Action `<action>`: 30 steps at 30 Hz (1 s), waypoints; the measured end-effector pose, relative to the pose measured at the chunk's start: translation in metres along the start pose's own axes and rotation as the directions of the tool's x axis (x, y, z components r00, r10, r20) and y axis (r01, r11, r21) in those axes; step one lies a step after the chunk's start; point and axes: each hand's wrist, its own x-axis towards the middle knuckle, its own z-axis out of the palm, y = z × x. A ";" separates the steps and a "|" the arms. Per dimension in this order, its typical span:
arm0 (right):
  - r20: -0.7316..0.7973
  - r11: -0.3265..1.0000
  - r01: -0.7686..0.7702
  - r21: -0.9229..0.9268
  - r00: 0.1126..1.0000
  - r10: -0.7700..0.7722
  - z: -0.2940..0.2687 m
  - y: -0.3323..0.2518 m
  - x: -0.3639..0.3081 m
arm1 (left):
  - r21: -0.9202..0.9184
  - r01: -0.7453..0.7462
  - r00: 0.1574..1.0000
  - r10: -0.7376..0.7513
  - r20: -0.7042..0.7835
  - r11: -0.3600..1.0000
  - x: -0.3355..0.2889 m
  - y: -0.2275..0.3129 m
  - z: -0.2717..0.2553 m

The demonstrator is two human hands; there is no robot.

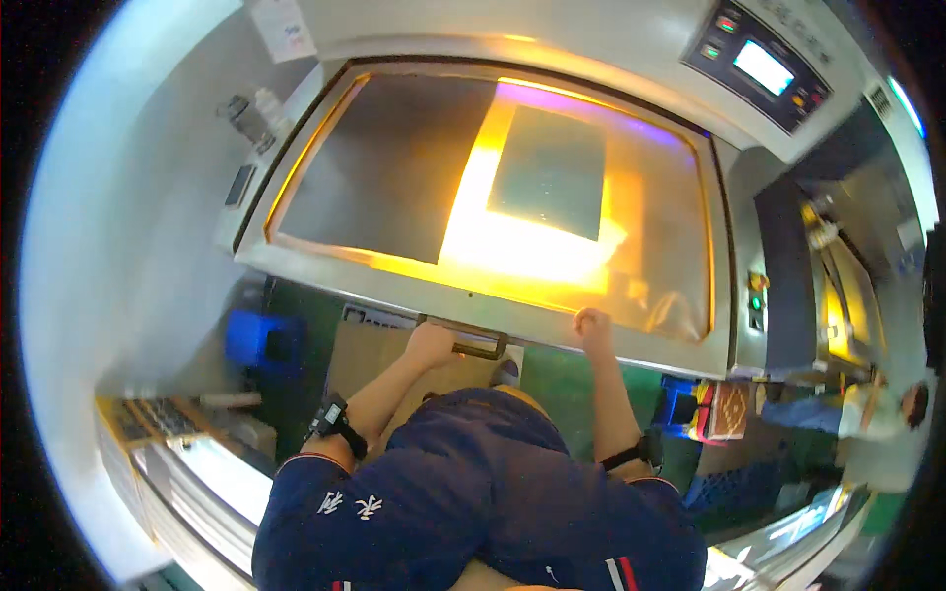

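A large exposure machine (325, 281) with a metal frame stands before me. Bright yellow light shines through its wide, flat, glossy window (660, 227). Under the window lie a dark panel (384, 158) at the left and a smaller grey-green rectangular sheet (552, 167) right of the middle, ringed by the glow. My left hand (432, 345) is closed around the left part of a bronze-coloured bar handle (481, 352) below the front edge. At the front rim of the frame, my right hand (592, 329) has its fingers curled in; anything inside them is hidden.
A control panel (759, 64) with a lit screen is at the far right. A button box (757, 300) sits on the right side. A blue stool (264, 340) stands at the left, and red and blue stools (680, 409) at the right. Another person (857, 409) is farther right.
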 end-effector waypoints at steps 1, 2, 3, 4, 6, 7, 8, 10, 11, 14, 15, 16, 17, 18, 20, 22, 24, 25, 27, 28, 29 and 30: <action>-0.015 0.994 -0.103 0.036 0.995 0.104 -0.005 0.008 0.024 | -0.020 0.033 0.999 -0.033 0.014 0.999 0.003 0.001 0.003; 0.008 0.987 -0.039 0.156 0.999 0.039 -0.003 -0.004 0.046 | -0.034 0.019 0.998 -0.020 -0.051 0.999 0.003 -0.003 0.011; 0.023 0.961 0.011 0.278 1.000 -0.018 -0.002 -0.022 0.066 | -0.045 0.004 0.993 -0.009 -0.114 0.999 0.001 -0.006 0.017; 0.042 0.948 0.017 0.317 0.999 -0.032 -0.006 -0.020 0.092 | -0.063 0.046 0.994 -0.052 -0.096 0.997 0.002 -0.005 0.017; 0.003 0.905 0.031 0.423 0.999 -0.035 -0.004 -0.024 0.143 | -0.026 0.010 0.991 -0.014 -0.135 1.000 0.008 -0.002 0.014; -0.034 0.858 -0.019 0.514 0.999 0.042 -0.001 -0.037 0.163 | -0.043 0.057 0.991 -0.061 -0.116 0.997 0.007 0.003 0.006; -0.071 0.821 0.073 0.567 0.997 -0.040 0.001 -0.040 0.182 | -0.067 0.082 0.995 -0.085 -0.044 0.994 0.007 0.011 -0.010; -0.074 0.768 0.106 0.631 0.994 -0.076 0.013 -0.078 0.212 | -0.067 0.129 0.992 -0.130 -0.003 0.989 0.005 0.016 -0.005; -0.053 0.758 0.141 0.637 0.989 -0.139 0.015 -0.083 0.229 | -0.076 0.156 0.988 -0.156 0.006 0.985 0.003 0.018 -0.006; -0.029 0.839 0.200 0.506 0.976 -0.216 0.036 -0.087 0.260 | -0.106 0.197 0.980 -0.195 0.025 0.975 0.000 0.023 -0.014; -0.041 0.914 0.328 0.241 0.944 -0.328 0.045 -0.074 0.266 | -0.145 0.207 0.978 -0.208 0.008 0.968 -0.002 0.022 -0.011; -0.025 0.899 0.436 -0.044 0.899 -0.438 0.054 -0.060 0.270 | -0.183 0.213 0.976 -0.219 -0.008 0.960 -0.005 0.022 -0.008; 0.039 0.878 0.451 -0.158 0.892 -0.451 0.063 -0.036 0.272 | -0.185 0.218 0.975 -0.224 -0.011 0.958 -0.010 0.023 -0.007; 0.091 0.844 0.460 -0.277 0.887 -0.453 0.066 -0.001 0.271 | -0.322 0.122 0.967 -0.186 -0.176 0.939 -0.016 0.024 -0.007; 0.099 0.756 0.537 -0.375 0.834 -0.543 0.081 0.037 0.253 | -0.438 0.002 0.930 -0.162 -0.329 0.899 -0.037 0.026 0.002; 0.155 0.780 0.526 -0.340 0.849 -0.505 0.092 0.023 0.239 | -0.512 0.215 0.766 -0.469 -0.440 0.832 -0.073 0.025 0.019; 0.148 0.816 0.479 -0.322 0.877 -0.457 0.090 0.017 0.224 | -0.664 0.385 0.547 -0.738 -0.395 0.641 -0.100 0.016 0.054; 0.181 0.840 0.450 -0.303 0.893 -0.412 0.085 0.016 0.217 | -0.693 0.471 0.469 -0.821 -0.326 0.545 -0.114 0.006 0.086; 0.210 0.866 0.405 -0.294 0.911 -0.355 0.077 0.014 0.198 | -0.711 0.546 0.395 -0.885 -0.246 0.442 -0.130 -0.022 0.133; 0.249 0.881 0.362 -0.303 0.923 -0.293 0.072 0.012 0.185 | -0.684 0.646 0.371 -0.923 -0.107 0.339 -0.135 -0.034 0.146; 0.285 0.894 0.317 -0.318 0.931 -0.228 0.066 0.014 0.172 | -0.636 0.734 0.332 -0.943 0.032 0.237 -0.138 -0.045 0.155; 0.298 0.881 0.350 -0.317 0.919 -0.258 0.063 0.021 0.161 | -0.581 0.770 0.400 -0.909 0.120 0.262 -0.139 -0.059 0.156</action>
